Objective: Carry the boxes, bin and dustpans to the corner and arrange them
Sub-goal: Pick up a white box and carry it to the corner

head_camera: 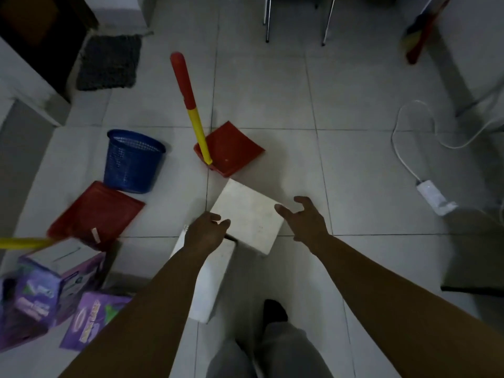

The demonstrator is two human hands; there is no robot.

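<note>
A dim view looks down at a pale tiled floor (354, 173) with a person's two bare forearms reaching forward. The landmark is a plain white box (249, 214) lying flat on the tiles, turned at an angle. The left hand (206, 231) is at the white box's near left corner, fingers curled over the edge there; whether it truly grips the box cannot be told. The right hand (304, 218) hovers over the box's right edge with fingers spread and bent, holding nothing. A second white box (210, 282), taller and narrower, stands just nearer than the first, partly hidden under the left forearm. Two red dustpans are visible: one (231, 148) just beyond the white box, its red and yellow handle (191, 105) rising upright, and another (95, 214) lying flat well to the left of the box, with a yellow handle (24, 243) running off the picture's left edge. One blue mesh bin (132, 162) stands upright left of the box, just behind the flat dustpan. Three purple printed boxes (38, 293) cluster to the near left of the box. A white power cord and adapter (433, 196) lie far to its right.
</note>
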